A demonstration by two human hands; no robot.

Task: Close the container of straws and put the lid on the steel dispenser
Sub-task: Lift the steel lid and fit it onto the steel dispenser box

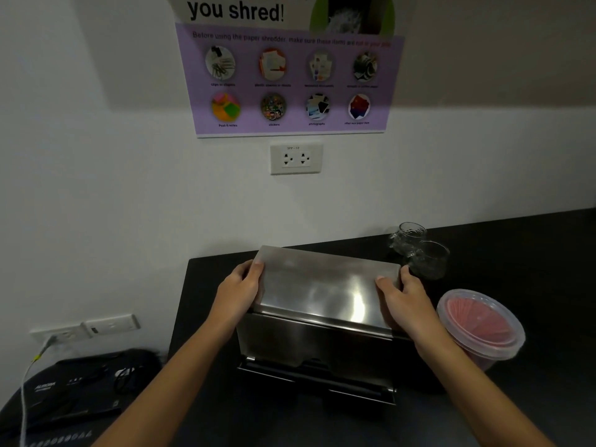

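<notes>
Left hand (240, 290): grips the left edge of the steel lid (325, 285), fingers curled around the side and thumb on top.
Right hand (403, 301): grips the right edge of the same lid, thumb on top, fingers wrapped behind.
Steel lid: lies flat on top of the steel dispenser (317, 356), between both hands; whether it is fully seated I cannot tell.
Steel dispenser: stands on the black worktop (516, 253), near the wall.
Container of straws (482, 325): clear round tub with red straws inside, its lid on, just right of the dispenser.
Glass cups (419, 250): two, behind the right hand.
Paper shredder (74, 388): low at the left, off the worktop.
Wall: socket (296, 158) below a purple poster (290, 79).
</notes>
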